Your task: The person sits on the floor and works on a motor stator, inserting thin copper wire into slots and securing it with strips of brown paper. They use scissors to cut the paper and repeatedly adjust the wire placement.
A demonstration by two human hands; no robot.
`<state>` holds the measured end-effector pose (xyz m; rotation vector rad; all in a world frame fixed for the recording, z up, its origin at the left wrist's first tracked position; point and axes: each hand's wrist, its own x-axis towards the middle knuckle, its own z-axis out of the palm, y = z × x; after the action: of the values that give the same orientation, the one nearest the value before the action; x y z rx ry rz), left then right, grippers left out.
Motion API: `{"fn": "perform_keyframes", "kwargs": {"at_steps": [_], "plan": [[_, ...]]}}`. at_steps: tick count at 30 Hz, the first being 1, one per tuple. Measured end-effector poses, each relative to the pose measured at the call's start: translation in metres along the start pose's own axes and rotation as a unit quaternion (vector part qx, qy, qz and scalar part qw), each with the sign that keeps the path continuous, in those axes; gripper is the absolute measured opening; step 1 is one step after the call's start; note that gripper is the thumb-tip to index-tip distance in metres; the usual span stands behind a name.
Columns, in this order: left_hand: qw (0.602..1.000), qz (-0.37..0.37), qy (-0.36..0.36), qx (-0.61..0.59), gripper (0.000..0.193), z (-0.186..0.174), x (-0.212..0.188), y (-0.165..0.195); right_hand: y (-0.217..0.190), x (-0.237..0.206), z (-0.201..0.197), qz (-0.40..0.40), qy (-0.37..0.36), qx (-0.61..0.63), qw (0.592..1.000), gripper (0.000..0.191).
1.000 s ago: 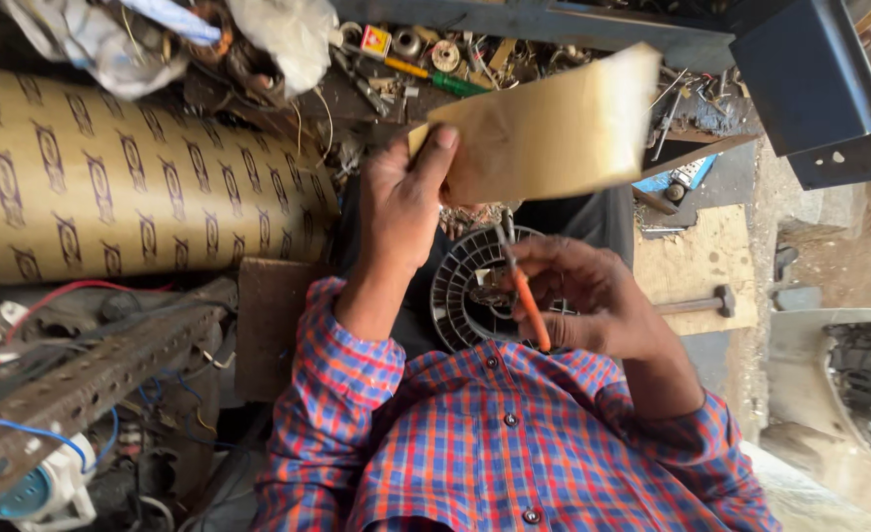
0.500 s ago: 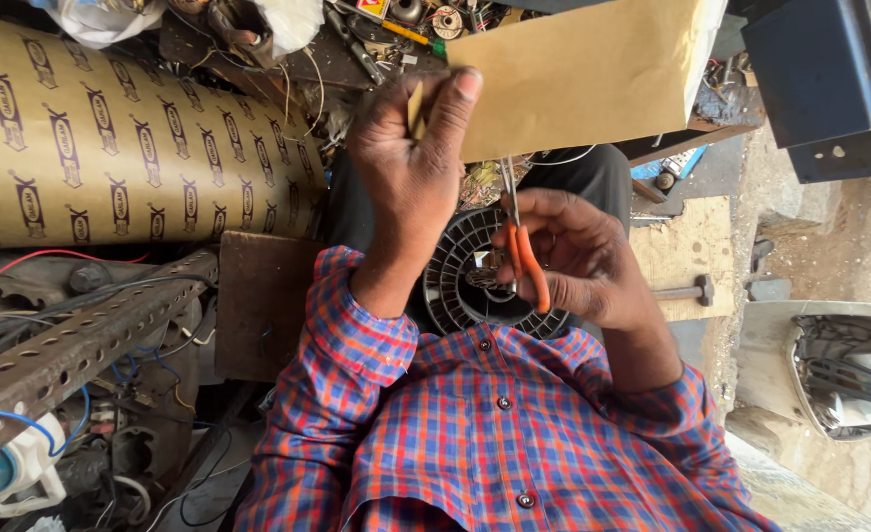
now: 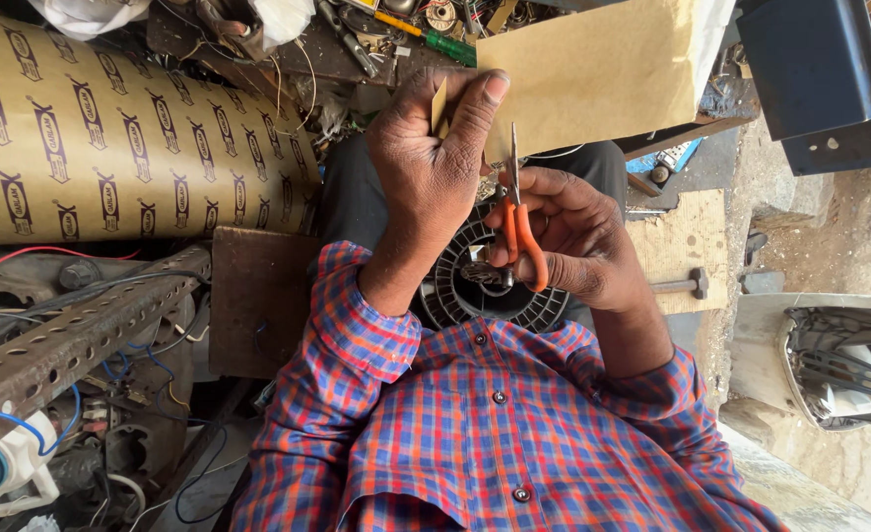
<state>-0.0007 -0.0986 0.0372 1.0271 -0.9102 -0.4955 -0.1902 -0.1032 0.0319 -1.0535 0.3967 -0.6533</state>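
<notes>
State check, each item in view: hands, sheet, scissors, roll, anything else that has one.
left hand: pinching the tan sheet's edge
right hand: gripping the scissors
tan sheet: held up, flat
scissors: orange handles, blades up at the sheet's edge; open or shut unclear
printed roll: lying on its side
hammer: lying on a board

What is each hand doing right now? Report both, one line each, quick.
Left hand: closed, fingers pinching the edge of the tan paper sheet.
Right hand: closed on the orange-handled scissors, blades pointing at the sheet's edge.
</notes>
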Motion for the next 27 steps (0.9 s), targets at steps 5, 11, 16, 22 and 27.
{"fn": "perform_keyframes", "kwargs": {"at_steps": [5,11,16,22,27], "plan": [[1.0,-0.016,-0.003,-0.001,0.01,0.0,0.0,0.001,-0.002,0.0,-0.001,-0.007,-0.015,0.014,1.0,0.074],[0.999,0.03,-0.024,0.033,0.01,-0.001,0.002,0.003,-0.002,-0.002,-0.002,-0.013,-0.02,0.013,1.0,0.073],[0.999,0.003,-0.024,0.047,0.01,-0.003,-0.001,0.005,0.003,-0.005,-0.005,-0.001,0.004,-0.008,1.0,0.07],[0.996,0.032,-0.051,0.059,0.011,-0.004,-0.009,0.007,0.007,-0.006,-0.009,-0.034,0.005,0.001,0.999,0.064],[0.998,0.024,-0.041,0.048,0.012,-0.004,-0.009,0.009,0.009,-0.005,-0.007,-0.036,0.01,-0.028,0.999,0.062]]}}
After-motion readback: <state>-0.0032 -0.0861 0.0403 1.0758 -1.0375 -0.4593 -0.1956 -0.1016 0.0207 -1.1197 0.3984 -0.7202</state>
